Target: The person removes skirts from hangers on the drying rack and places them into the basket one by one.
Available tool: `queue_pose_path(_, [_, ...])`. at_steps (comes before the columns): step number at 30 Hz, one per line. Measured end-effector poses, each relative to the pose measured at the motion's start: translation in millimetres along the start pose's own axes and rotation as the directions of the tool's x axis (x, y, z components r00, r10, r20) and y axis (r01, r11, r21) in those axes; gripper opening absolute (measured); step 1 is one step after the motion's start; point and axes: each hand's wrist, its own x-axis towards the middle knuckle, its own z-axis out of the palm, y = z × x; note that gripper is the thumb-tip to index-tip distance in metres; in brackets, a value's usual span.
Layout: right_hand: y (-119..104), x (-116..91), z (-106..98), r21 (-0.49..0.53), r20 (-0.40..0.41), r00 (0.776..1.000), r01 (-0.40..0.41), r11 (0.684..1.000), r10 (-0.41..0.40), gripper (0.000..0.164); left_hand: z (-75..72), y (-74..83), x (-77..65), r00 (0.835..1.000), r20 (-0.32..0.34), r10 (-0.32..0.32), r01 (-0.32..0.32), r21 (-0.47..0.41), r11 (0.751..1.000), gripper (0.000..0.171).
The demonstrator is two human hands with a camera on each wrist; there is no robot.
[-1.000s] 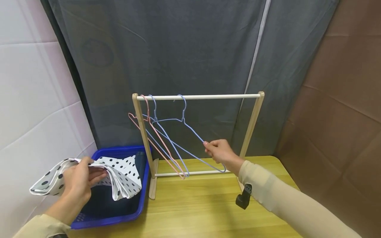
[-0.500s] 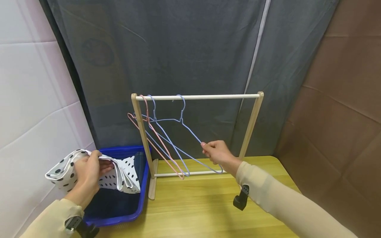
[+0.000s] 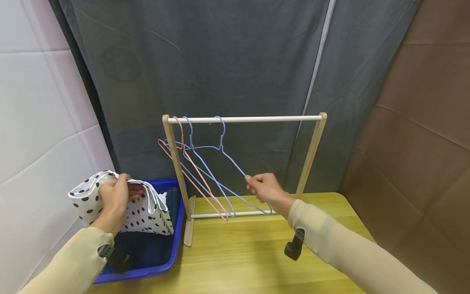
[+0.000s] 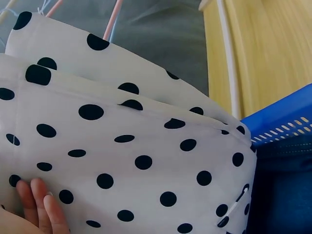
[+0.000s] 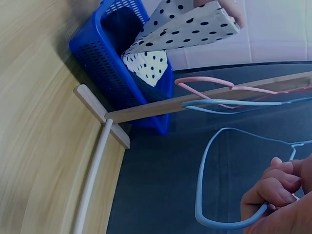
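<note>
My left hand (image 3: 115, 200) grips a folded white cloth with black polka dots (image 3: 143, 214) by its upper edge, above the blue basket (image 3: 172, 255). In the left wrist view the dotted cloth (image 4: 144, 163) fills most of the picture, with a few fingers (image 4: 56, 214) showing at the lower left. My right hand (image 3: 267, 190) pinches the right shoulder of a blue hanger (image 3: 233, 162), whose hook is still over the rack's top bar. The right wrist view shows curled fingers (image 5: 275, 187) around that blue hanger (image 5: 200, 180).
A pink hanger (image 3: 183, 147) and another blue hanger (image 3: 191, 139) hang at the left end of the wooden rack (image 3: 313, 151). Dark blue fabric (image 3: 141, 247) lies in the basket. The rack stands on a yellow wood-grain table (image 3: 235, 253), with a grey curtain (image 3: 238, 61) behind.
My left hand has lifted the dotted cloth up and to the right. My right hand has shifted slightly left, and the held hanger's hook has slid a little left along the bar.
</note>
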Motion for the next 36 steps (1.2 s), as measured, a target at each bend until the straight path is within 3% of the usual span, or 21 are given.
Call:
queue_pose_path(10, [1, 3, 3, 0.019, -0.011, 1.000, -0.017, 1.000, 0.017, 0.034, 1.7, -2.5, 8.2, 0.996, 0.085, 0.017, -0.019, 0.022, 1.000, 0.038])
queue_pose_path(19, [-1, 3, 5, 0.018, -0.010, 1.000, -0.004, 1.000, 0.004, 0.033, 0.7, -6.9, 18.1, 0.978, 0.199, 0.054, -0.051, -0.019, 0.999, 0.036])
queue_pose_path(26, [-1, 4, 9, 0.033, -0.011, 1.000, -0.003, 0.999, 0.003, 0.033, 1.9, -7.2, 25.7, 0.972, 0.235, 0.021, -0.017, -0.020, 1.000, 0.042])
queue_pose_path(36, [-5, 1, 11, 0.048, 0.011, 1.000, 0.009, 0.999, -0.009, 0.033, -2.1, -4.5, 33.2, 0.965, 0.261, -0.022, 0.009, 0.053, 0.999, 0.029])
